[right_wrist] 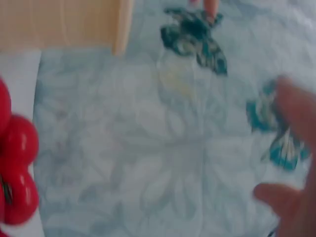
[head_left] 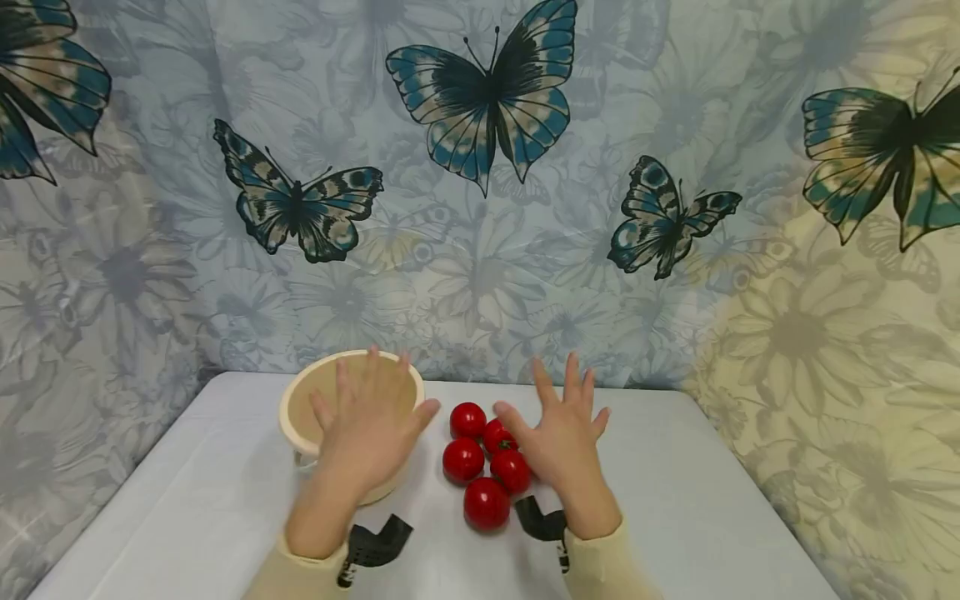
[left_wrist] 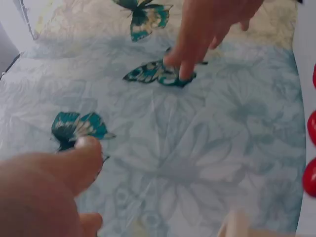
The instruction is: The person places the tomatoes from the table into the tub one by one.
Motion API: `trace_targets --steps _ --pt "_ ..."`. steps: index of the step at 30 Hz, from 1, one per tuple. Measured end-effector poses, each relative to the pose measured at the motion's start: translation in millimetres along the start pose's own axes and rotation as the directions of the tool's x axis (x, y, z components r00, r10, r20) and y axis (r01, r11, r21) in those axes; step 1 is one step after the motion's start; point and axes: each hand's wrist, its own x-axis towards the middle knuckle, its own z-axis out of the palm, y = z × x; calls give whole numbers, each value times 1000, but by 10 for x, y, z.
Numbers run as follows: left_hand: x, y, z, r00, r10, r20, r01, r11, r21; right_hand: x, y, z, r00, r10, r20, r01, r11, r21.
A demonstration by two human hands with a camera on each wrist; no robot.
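Both hands hover with spread fingers over a white table. My left hand (head_left: 367, 437) is in front of a cream-coloured bucket (head_left: 289, 406), hiding much of its side and part of its opening. Several shiny red tomatoes lie grouped between the hands; the nearest tomato (head_left: 486, 505) sits slightly apart at the front. My right hand (head_left: 564, 437) is just right of the group and overlaps its right edge in the head view; whether it touches a tomato I cannot tell. In the right wrist view, tomatoes (right_wrist: 19, 143) line the left edge and the bucket wall (right_wrist: 74, 24) fills the upper left.
A white cloth (head_left: 675, 492) covers the table. Behind and beside it hangs a floral backdrop (head_left: 487, 275) with printed butterflies. Black straps (head_left: 378, 542) sit at both wrists, over cream sleeves.
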Motion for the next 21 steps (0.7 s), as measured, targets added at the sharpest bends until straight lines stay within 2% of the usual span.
trace_targets --steps 1,3,4,5,6,8,10,11,12,14,15,16,18,20,21 --pt "4 -123 -83 999 23 -27 -24 999 -37 44 120 -71 999 -32 -17 33 996 87" --pt "-4 -427 -235 996 44 -78 -52 993 -106 122 413 -203 996 -81 -45 90 959 268" --pt "-18 -594 -303 995 40 -88 -53 987 -149 153 566 -256 994 -96 -44 105 919 380" --pt "-28 -769 -349 995 36 -96 -55 978 -200 172 708 -305 994 -105 -37 110 856 506" --pt "-38 -946 -375 995 29 -92 -52 963 -265 183 842 -341 993 -113 -30 107 770 629" --pt "-47 -1275 -369 998 13 -57 -35 917 -397 174 1094 -368 991 -130 -10 81 554 828" --pt "-59 -1546 -307 1000 3 12 4 835 -550 139 1296 -342 989 -148 29 23 337 941" --pt "-64 -1660 -257 999 8 46 23 778 -627 114 1384 -309 987 -155 48 -4 273 962" --pt "-71 -1753 -201 997 16 75 41 717 -696 92 1468 -265 985 -160 70 -28 249 968" --pt "-84 -1883 -78 992 45 116 66 598 -799 53 1606 -150 979 -165 122 -74 271 960" --pt "-90 -1923 -19 990 61 128 73 549 -833 35 1658 -82 975 -163 151 -99 290 952" --pt "-90 -1953 46 988 82 129 69 512 -856 20 1702 -12 971 -158 181 -127 304 944" --pt "-90 -1971 152 985 117 128 59 467 -882 -5 1760 130 959 -148 243 -185 322 928" --pt "-82 -1962 229 981 147 123 47 435 -899 -28 1784 263 943 -133 306 -248 336 909" --pt "-74 -1951 255 981 159 113 37 421 -906 -36 1788 324 936 -120 330 -271 353 896"
